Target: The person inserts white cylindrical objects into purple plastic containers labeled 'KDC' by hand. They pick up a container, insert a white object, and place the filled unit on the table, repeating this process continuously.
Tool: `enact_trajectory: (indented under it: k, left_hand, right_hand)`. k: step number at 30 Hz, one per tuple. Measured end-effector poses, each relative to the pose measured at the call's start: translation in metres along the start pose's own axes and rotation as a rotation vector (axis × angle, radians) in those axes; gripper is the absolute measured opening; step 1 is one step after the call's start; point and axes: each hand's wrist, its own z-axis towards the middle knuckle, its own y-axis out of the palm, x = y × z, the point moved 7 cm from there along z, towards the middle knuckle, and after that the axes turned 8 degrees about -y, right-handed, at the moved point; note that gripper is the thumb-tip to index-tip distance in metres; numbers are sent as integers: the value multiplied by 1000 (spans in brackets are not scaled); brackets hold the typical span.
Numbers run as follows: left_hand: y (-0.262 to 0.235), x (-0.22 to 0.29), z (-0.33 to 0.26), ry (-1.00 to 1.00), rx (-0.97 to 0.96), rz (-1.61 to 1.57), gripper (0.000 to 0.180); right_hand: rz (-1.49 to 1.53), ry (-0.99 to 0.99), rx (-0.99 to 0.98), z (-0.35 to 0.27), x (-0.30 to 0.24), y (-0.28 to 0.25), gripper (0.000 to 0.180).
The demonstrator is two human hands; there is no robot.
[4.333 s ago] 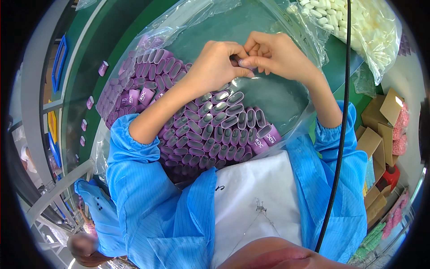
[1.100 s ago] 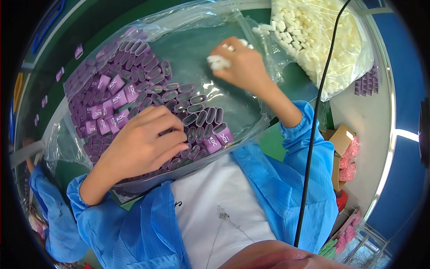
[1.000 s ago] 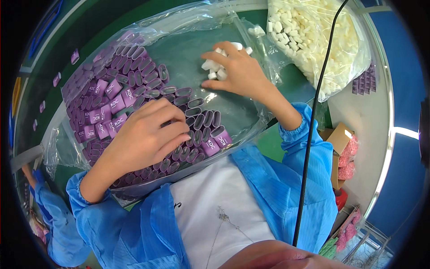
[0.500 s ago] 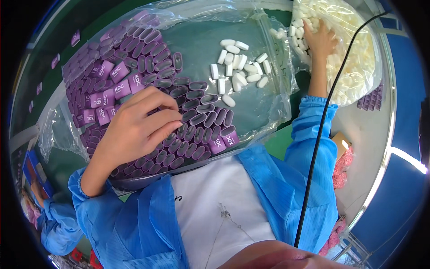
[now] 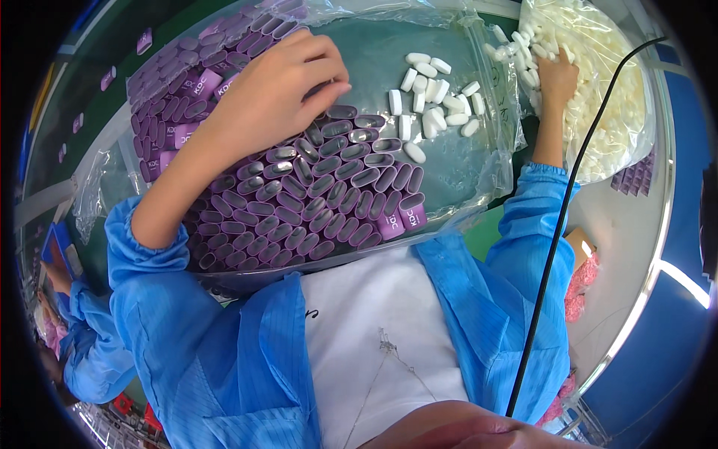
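Note:
Purple oval hollow caps (image 5: 321, 187) stand packed together, mostly open end up, on a plastic-covered tray. Over their far part is my left hand (image 5: 288, 90), fingers curled and thumb drawn toward the fingertips. Whatever it may be pinching cannot be made out. My right hand (image 5: 558, 78) reaches out to the far right, into the mouth of a clear plastic bag (image 5: 609, 90) full of white oblong pieces. Its fingertips are sunk among loose white pieces (image 5: 523, 56), so their grip is hidden. More white oblong pieces (image 5: 434, 97) lie scattered on the green sheet between my hands.
A black cable (image 5: 557, 217) hangs across the right side, in front of my right sleeve. Several purple caps (image 5: 108, 77) lie apart at the far left. Pink bagged items (image 5: 582, 280) and a carton (image 5: 580, 247) are at the right. Another person's blue sleeve (image 5: 97, 367) shows at lower left.
My left hand has moved away from me and slightly right, uncovering near caps. My right hand's spread fingers have drawn in among the white pieces. The whole view has shifted a little.

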Motion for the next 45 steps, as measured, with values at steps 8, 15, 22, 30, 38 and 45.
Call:
enact_trajectory:
  k: [8, 15, 22, 30, 38, 45]
  left_hand:
    - [10, -24, 14, 30, -20, 44, 17]
    - [27, -38, 8, 17, -194, -49, 35]
    - [32, -37, 11, -96, -170, 29, 36]
    - [23, -37, 7, -12, 44, -137, 24]
    - [-15, -41, 8, -122, 495, -260, 17]
    - [7, -81, 5, -397, 338, -913, 26]
  right_hand:
    - [707, -10, -32, -6, -42, -79, 53]
    - [776, -437, -254, -102, -182, -108, 44]
    - [558, -714, -279, -139, -225, -118, 57]
    - [557, -937, -313, -113, -238, -144, 52]
    - [813, -895, -419, -108, -311, -93, 23]
    - [819, -895, -204, -128, -329, -71, 11]
